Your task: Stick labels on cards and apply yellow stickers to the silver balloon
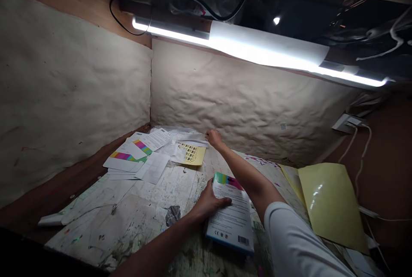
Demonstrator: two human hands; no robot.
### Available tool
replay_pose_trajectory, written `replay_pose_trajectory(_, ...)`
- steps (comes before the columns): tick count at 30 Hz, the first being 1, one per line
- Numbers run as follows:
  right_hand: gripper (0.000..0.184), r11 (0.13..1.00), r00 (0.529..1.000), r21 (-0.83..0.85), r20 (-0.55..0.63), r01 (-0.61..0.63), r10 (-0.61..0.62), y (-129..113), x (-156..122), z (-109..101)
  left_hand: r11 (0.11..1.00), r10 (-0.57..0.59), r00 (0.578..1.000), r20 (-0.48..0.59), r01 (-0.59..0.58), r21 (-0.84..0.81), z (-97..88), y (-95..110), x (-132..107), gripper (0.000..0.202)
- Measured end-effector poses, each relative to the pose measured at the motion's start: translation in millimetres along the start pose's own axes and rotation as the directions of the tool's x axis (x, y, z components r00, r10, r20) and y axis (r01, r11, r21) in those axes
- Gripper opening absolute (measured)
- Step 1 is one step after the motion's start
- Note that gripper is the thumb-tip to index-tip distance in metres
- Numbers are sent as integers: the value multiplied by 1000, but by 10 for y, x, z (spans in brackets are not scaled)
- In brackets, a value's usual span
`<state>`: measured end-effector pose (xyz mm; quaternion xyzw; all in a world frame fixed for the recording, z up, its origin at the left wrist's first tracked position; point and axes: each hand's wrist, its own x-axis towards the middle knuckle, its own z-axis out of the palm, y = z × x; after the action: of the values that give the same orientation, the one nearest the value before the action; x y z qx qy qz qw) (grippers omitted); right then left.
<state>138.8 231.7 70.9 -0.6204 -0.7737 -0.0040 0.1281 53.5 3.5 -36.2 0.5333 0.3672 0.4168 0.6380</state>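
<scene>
My left hand (210,202) is closed around the left side of a printed white carton (230,217), its thumb lying across the face. The carton has a rainbow-coloured band at the top, lines of small text and a barcode low on the right. My right hand (215,138) reaches to the back of the table, fingers curled together at the edge of clear plastic wrapping (189,133). What those fingers pinch, if anything, is too small to tell. Just below it lies a yellow sheet of small labels (195,153), partly under plastic.
White printed cards (128,157) with coloured stripes are spread at the back left. A crumpled grey scrap (173,215) lies on the stained tabletop (128,225). At right stands a yellow sheet (333,204) near white cables. A lit tube lamp (267,49) hangs low overhead.
</scene>
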Motion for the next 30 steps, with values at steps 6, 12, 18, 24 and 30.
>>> replay_pose_trajectory(6,24,993,998,115,-60,-13,20,383,-536,-592,998,40,995,-94,-36,46,-41,81,17,78)
replay_pose_trajectory(12,42,758,990,637,109,-137,87,1336,-2045,-958,992,56,973,-224,-29,123,-159,181,87,68)
replay_pose_trajectory(18,39,359,897,829,348,-430,271,1855,-3333,-740,988,56,980,-189,-27,154,-214,146,170,57)
replay_pose_trajectory(24,43,316,855,821,347,-475,385,2188,-3703,-665,990,-7,979,-202,35,136,-186,197,138,68)
replay_pose_trajectory(30,40,414,882,793,316,-448,348,2268,-3624,-668,989,-29,971,-238,63,136,-134,264,79,73)
